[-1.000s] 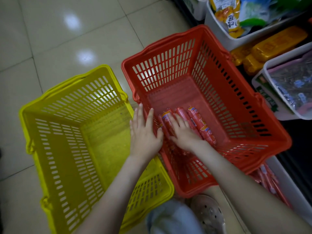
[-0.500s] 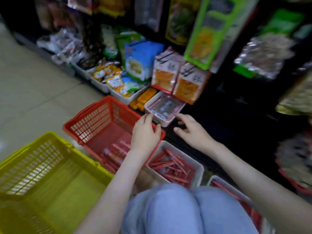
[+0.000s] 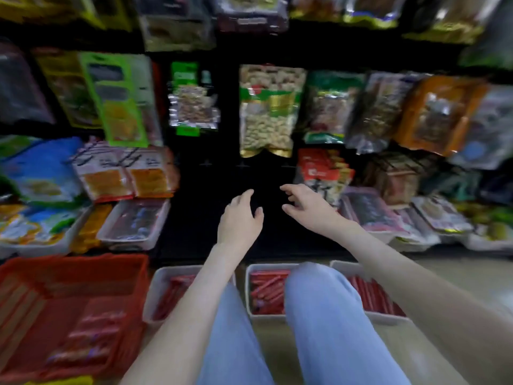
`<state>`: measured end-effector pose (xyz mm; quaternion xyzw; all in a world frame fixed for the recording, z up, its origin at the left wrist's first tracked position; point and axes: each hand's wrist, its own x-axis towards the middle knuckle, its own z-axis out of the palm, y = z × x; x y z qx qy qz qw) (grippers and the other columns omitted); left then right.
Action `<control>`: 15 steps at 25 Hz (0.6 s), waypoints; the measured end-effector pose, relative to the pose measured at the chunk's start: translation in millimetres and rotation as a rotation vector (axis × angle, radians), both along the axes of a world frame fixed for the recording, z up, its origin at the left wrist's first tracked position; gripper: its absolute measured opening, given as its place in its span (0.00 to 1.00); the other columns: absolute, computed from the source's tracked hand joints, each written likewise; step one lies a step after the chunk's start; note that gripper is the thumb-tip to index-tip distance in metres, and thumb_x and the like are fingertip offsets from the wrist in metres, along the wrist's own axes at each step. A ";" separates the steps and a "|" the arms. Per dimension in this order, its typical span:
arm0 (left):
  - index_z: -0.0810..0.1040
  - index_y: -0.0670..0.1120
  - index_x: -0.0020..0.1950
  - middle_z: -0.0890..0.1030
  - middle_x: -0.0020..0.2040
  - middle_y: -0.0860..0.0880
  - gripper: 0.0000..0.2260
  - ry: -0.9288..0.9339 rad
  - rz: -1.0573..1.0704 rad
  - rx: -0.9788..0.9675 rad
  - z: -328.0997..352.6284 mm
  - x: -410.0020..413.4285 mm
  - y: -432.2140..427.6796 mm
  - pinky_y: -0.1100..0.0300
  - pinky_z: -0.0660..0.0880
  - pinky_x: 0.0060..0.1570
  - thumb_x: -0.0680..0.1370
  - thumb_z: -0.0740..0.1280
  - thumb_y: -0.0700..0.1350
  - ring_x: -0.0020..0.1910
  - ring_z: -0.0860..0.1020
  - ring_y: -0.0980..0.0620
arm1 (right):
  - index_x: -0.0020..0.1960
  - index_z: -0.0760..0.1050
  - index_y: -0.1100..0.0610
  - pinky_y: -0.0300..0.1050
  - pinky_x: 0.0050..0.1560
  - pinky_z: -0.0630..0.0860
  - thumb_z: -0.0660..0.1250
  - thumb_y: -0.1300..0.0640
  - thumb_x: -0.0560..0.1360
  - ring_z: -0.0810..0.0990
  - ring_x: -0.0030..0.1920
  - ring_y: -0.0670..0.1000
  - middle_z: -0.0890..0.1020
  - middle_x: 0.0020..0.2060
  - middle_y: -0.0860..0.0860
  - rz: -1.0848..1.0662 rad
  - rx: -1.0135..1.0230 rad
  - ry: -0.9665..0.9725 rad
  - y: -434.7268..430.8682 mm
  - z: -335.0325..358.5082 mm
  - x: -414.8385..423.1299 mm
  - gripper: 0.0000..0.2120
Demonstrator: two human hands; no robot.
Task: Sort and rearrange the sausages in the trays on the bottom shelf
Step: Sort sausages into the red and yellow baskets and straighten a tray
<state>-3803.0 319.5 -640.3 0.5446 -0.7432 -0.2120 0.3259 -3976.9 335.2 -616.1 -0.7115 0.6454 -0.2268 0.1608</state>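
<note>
Three white trays of red sausages stand on the floor in front of the shelf: a left tray [image 3: 155, 290], a middle tray [image 3: 248, 290] and a right tray [image 3: 388, 319]. My knees in blue jeans hide parts of them. My left hand [image 3: 240, 218] and my right hand [image 3: 308, 207] reach forward over a dark, bare stretch of the bottom shelf [image 3: 200, 226]. Both hold nothing, fingers loosely spread. A red basket [image 3: 33, 270] at the lower left holds several sausages [image 3: 91, 334]. The view is blurred.
White trays with packets sit on the bottom shelf left [image 3: 130, 237] and right [image 3: 372, 218] of the gap. Hanging snack bags [image 3: 266, 112] fill the shelves above. A yellow basket's edge [image 3: 63, 381] shows at the bottom left.
My view swung up from the red and yellow baskets to the shelf. Both hands left the sausages in the red basket and reached forward, empty, toward the dark gap on the bottom shelf.
</note>
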 end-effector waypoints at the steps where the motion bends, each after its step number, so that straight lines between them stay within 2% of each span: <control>1: 0.63 0.47 0.74 0.70 0.70 0.45 0.22 -0.021 -0.068 0.019 -2.7 -25.9 0.1 0.51 0.70 0.63 0.81 0.61 0.48 0.67 0.70 0.44 | 0.71 0.66 0.58 0.37 0.60 0.67 0.64 0.58 0.78 0.73 0.63 0.52 0.72 0.63 0.55 -0.053 0.004 0.020 9.7 -4.0 -28.8 0.22; 4: 0.63 0.48 0.75 0.70 0.70 0.45 0.22 -0.089 -0.232 0.096 -22.1 -97.9 -1.2 0.52 0.72 0.59 0.81 0.60 0.49 0.66 0.71 0.44 | 0.69 0.67 0.61 0.42 0.60 0.66 0.64 0.60 0.78 0.73 0.61 0.56 0.73 0.61 0.59 -0.206 0.060 0.033 38.3 -23.1 -106.5 0.21; 7: 0.63 0.48 0.75 0.70 0.70 0.45 0.22 -0.205 -0.369 0.182 -62.9 -174.0 -6.3 0.52 0.72 0.59 0.81 0.60 0.49 0.66 0.71 0.44 | 0.69 0.67 0.62 0.48 0.59 0.70 0.65 0.63 0.76 0.75 0.58 0.58 0.74 0.58 0.60 -0.412 0.150 -0.059 65.6 -66.8 -190.0 0.22; 9: 0.62 0.47 0.75 0.69 0.70 0.44 0.23 -0.284 -0.420 0.251 -99.7 -218.6 -11.2 0.52 0.70 0.61 0.80 0.60 0.48 0.67 0.70 0.43 | 0.69 0.67 0.62 0.48 0.58 0.70 0.65 0.64 0.75 0.77 0.56 0.59 0.75 0.56 0.58 -0.558 0.186 -0.082 81.1 -109.4 -239.1 0.23; 12: 0.60 0.48 0.76 0.68 0.71 0.44 0.24 -0.383 -0.443 0.373 -170.2 -279.2 -22.8 0.53 0.67 0.64 0.80 0.60 0.46 0.68 0.69 0.44 | 0.66 0.68 0.68 0.49 0.55 0.68 0.65 0.66 0.73 0.75 0.56 0.65 0.76 0.55 0.65 -0.758 0.301 -0.093 94.5 -195.0 -306.7 0.22; 13: 0.59 0.49 0.77 0.68 0.71 0.44 0.25 -0.410 -0.447 0.413 -195.4 -295.4 -26.0 0.52 0.66 0.66 0.80 0.60 0.45 0.69 0.68 0.44 | 0.66 0.69 0.68 0.50 0.53 0.67 0.63 0.64 0.74 0.75 0.55 0.66 0.77 0.55 0.66 -0.794 0.353 -0.080 97.5 -228.4 -325.8 0.21; 15: 0.56 0.50 0.78 0.63 0.74 0.45 0.26 -0.463 -0.459 0.478 -245.3 -325.2 -31.7 0.52 0.62 0.70 0.80 0.60 0.44 0.73 0.63 0.45 | 0.69 0.66 0.65 0.50 0.51 0.71 0.53 0.56 0.75 0.75 0.54 0.66 0.77 0.56 0.64 -0.846 0.438 -0.089 99.0 -295.2 -353.5 0.25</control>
